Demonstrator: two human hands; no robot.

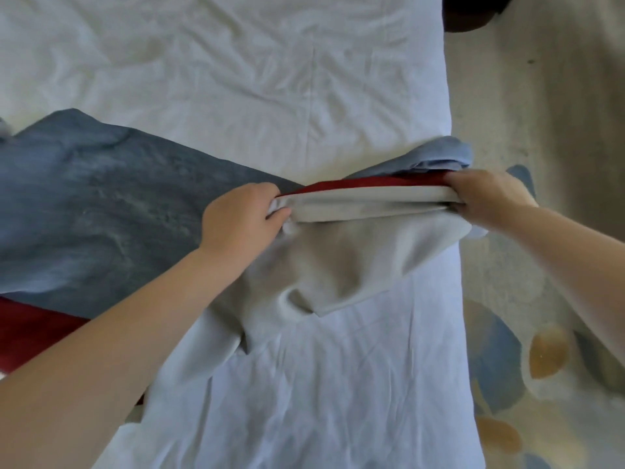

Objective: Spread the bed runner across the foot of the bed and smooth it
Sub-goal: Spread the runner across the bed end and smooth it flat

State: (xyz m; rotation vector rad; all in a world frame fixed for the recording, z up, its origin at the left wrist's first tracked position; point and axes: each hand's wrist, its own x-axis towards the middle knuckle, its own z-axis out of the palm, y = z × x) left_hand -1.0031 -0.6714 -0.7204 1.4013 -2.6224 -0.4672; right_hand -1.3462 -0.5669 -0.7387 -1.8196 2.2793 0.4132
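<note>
1. One bed runner (84, 204), blue-grey with red and pale layers, lies crumpled across the bed (236, 79). Its folded edge is lifted taut near the bed's right edge.
2. Two hands hold that fold. The left hand (243, 214) grips the end toward the bed's middle, fingers curled round the cloth. The right hand (487, 198) grips the other end at the bed's right edge.
3. The bed shows open, wrinkled white on both sides of the runner.
4. One patterned floor (548, 350) borders the bed's right edge.
</note>
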